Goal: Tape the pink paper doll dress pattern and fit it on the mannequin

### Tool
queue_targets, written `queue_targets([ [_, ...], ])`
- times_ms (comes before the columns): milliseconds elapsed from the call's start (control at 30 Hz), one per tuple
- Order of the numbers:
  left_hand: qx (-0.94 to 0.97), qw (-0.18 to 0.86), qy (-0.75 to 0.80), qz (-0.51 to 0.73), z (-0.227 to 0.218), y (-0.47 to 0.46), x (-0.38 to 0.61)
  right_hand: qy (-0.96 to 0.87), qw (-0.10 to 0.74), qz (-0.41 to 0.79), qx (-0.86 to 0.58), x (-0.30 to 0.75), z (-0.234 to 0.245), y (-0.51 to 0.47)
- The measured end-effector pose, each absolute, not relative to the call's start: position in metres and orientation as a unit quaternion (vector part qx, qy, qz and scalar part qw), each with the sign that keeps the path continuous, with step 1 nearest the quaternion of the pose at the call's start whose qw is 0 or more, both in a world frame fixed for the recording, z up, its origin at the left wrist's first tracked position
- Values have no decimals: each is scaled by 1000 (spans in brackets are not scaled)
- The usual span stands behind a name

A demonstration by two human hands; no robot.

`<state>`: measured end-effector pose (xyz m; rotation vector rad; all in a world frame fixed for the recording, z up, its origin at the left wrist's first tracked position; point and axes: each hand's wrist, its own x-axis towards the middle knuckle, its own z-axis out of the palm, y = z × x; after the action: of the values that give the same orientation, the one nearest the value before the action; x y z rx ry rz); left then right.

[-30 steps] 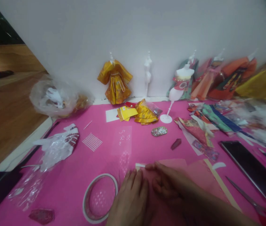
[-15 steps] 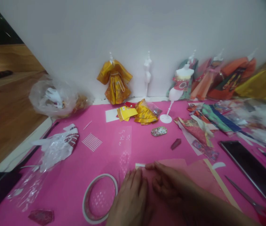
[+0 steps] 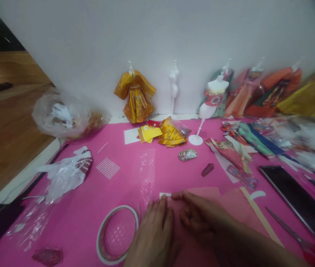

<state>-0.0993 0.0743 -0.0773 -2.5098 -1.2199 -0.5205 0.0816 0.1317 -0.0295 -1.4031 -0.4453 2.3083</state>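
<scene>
My left hand [image 3: 153, 231] lies flat with fingers stretched out, its fingertips at the lower edge of a short white strip of tape [image 3: 165, 194]. Close on its right, my right hand [image 3: 202, 215] has its fingertips on the strip's right end, with the other fingers curled under. Beneath my hands lies a sheet of salmon-pink fabric [image 3: 229, 205], with a pale tape band [image 3: 257, 213] along its right edge. My hands and forearms hide much of the fabric. A roll of tape [image 3: 100, 237] lies just left of my left hand.
Scissors [image 3: 288, 228] and a black phone [image 3: 293, 196] lie at the right. A rhinestone sheet [image 3: 108, 168], a speckled oval clip [image 3: 187, 154] and a plastic bag [image 3: 65, 178] are on the pink table [image 3: 76, 222]. Small mannequins, one in a gold robe [image 3: 135, 96], stand along the wall.
The whole view has shifted very slightly left. My hands keep almost the same place and pose at the white strip of tape.
</scene>
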Motion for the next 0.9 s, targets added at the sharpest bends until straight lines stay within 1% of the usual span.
queue_targets([
  [100,-864,164,-419,-227,-80,74,-100,-163,199,824,-505,81,-27,132],
  [233,-889,128,-405,-169,-75,76,-103,-165,206,823,-503,82,-27,131],
  [367,-879,140,-417,-183,-75,77,-103,-166,196,829,-497,83,-30,132],
  [500,-895,131,-402,-144,-72,78,-103,-171,191,825,-504,83,-28,132],
  [667,-898,99,-407,-137,-64,80,-102,-175,189,824,-505,82,-24,132],
  [900,-901,111,-400,-126,-58,82,-101,-184,192,822,-503,86,-31,131],
])
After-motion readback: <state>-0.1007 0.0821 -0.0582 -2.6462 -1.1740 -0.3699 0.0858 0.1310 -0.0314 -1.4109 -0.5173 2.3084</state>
